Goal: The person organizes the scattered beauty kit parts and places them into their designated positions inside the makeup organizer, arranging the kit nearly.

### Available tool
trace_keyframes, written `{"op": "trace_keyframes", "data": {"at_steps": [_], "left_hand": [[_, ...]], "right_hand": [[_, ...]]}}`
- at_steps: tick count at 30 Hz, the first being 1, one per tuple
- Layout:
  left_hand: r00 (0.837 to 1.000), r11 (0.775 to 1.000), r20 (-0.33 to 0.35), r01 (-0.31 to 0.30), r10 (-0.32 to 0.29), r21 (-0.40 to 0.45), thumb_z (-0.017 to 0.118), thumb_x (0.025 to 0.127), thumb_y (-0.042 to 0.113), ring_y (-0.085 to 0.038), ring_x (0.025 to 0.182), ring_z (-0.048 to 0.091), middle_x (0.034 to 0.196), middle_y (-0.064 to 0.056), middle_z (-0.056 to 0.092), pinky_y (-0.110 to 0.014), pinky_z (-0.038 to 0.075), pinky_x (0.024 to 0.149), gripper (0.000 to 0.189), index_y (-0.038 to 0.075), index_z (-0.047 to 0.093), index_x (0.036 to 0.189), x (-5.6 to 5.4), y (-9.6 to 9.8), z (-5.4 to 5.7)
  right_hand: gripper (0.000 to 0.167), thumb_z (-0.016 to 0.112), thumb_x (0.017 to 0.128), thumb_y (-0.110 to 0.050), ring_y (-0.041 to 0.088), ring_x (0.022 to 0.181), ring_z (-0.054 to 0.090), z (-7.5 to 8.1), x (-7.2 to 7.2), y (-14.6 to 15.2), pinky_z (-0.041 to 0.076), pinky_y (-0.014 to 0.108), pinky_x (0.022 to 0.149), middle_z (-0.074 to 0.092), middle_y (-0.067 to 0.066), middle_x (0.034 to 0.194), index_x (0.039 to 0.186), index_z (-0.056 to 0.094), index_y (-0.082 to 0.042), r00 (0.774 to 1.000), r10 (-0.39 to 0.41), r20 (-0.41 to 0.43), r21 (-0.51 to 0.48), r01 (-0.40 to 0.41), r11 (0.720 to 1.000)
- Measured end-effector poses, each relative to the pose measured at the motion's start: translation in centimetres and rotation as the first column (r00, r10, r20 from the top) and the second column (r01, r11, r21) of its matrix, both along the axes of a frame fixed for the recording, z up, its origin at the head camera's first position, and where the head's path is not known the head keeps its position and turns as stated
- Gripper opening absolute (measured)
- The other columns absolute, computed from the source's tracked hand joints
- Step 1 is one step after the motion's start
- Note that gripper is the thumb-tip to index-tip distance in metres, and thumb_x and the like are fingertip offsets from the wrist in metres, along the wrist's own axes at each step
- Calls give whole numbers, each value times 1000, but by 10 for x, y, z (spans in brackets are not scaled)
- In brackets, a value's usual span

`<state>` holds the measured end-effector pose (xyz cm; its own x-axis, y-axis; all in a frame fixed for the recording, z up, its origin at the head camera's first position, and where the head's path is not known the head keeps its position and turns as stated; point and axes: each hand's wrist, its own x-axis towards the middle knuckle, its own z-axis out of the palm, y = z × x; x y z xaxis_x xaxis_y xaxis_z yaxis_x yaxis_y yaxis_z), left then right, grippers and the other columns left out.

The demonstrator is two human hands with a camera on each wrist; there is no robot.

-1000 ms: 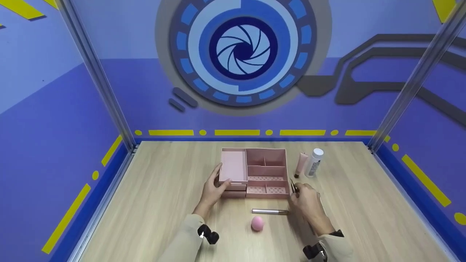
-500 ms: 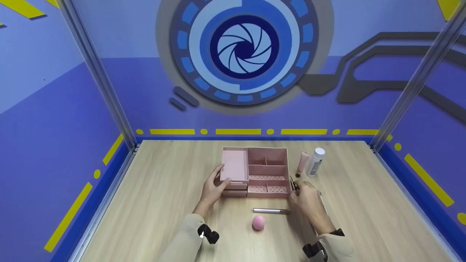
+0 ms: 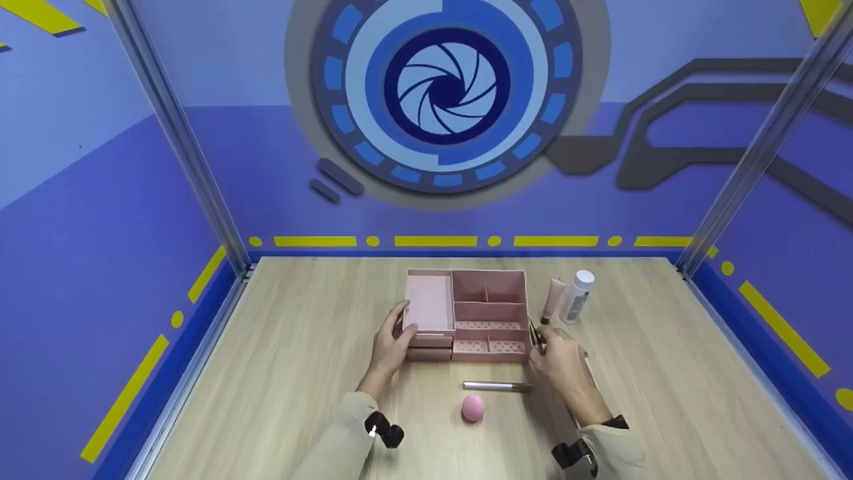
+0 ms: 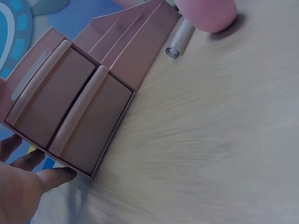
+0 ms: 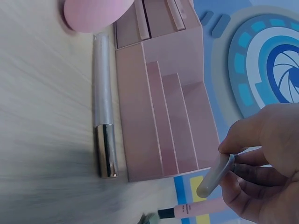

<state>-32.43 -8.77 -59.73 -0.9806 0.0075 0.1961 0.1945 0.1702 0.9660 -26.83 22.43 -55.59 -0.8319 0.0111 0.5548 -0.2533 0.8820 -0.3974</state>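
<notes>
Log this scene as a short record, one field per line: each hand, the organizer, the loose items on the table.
Left hand: left hand rests against the left side of the pink plastic compartment organizer, fingers at its two small front drawers.
Right hand: right hand pinches a thin grey tool beside the organizer's right side.
Organizer: upright on the light wooden table; no items visible in its open compartments.
In front of organizer: silver-capped clear tube lying flat; pink egg-shaped sponge nearer the person.
Right of organizer: pink squeeze tube and white-capped bottle.
</notes>
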Motion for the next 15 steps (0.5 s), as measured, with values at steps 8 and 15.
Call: {"op": "trace_keyframes", "data": {"at_steps": [8, 15], "left_hand": [[1000, 999, 9, 6, -7, 37, 58, 95, 12, -28, 141, 39, 152, -8, 42, -38, 34, 117, 51, 15, 47, 145, 7, -2, 4], [996, 998, -60, 62, -61, 26, 56, 95, 5, -41, 138, 39, 150, -23, 40, -49, 34, 115, 51, -2, 43, 143, 29, -5, 30]], "right_hand": [[31, 73, 71, 3, 38, 77, 68, 4, -1, -3, 58, 50, 67, 70, 22, 87, 102, 69, 7, 1000, 12, 4, -29, -12, 1000], [32, 76, 70, 1, 38, 75, 68, 7, -2, -6, 58, 50, 66, 70, 22, 88, 101, 70, 5, 1000, 7, -2, -37, -7, 999]]}}
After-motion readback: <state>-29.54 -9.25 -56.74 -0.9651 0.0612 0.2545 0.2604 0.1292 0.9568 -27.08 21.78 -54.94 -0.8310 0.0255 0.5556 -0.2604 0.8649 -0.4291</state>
